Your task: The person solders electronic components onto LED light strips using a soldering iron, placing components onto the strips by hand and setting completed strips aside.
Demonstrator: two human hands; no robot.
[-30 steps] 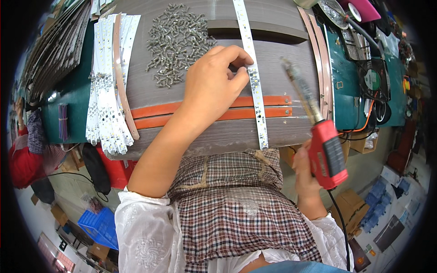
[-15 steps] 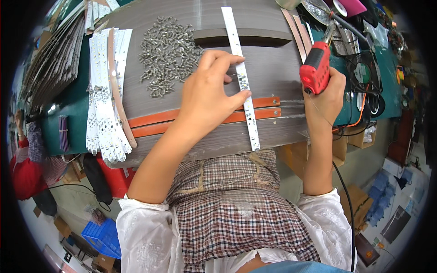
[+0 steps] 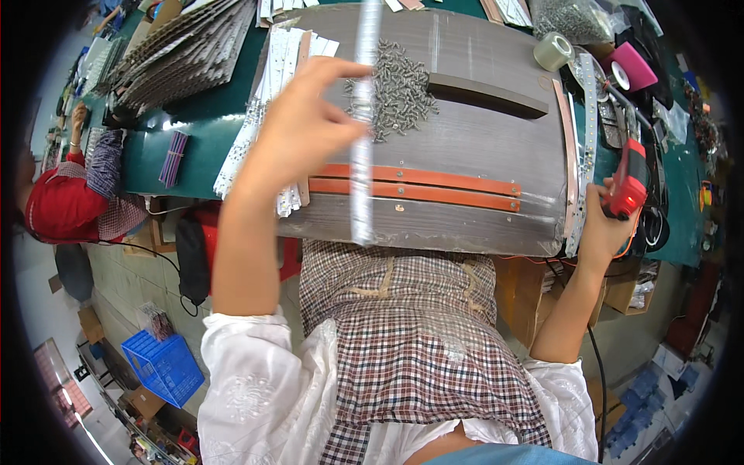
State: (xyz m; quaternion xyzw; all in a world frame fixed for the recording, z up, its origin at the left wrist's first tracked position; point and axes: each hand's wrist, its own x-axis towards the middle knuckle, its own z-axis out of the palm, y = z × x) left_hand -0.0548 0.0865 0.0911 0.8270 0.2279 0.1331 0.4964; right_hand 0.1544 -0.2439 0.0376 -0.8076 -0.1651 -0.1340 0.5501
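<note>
My left hand is raised above the grey wooden board and grips a long thin white strip, which is blurred and hangs over the board's front edge. My right hand holds a red electric screwdriver at the board's right end, beside a white strip lying along that edge. A heap of small metal screws lies on the board just right of my left hand. Two orange strips run across the board's front part.
A pile of white strips lies at the board's left edge, and stacked grey strips rest on the green table. A tape roll and a pink object sit far right. A person in red works at left. A blue crate stands on the floor.
My left hand lifted the white strip off the board and swung it left. My right hand carried the red screwdriver out to the board's right end and lowered it.
</note>
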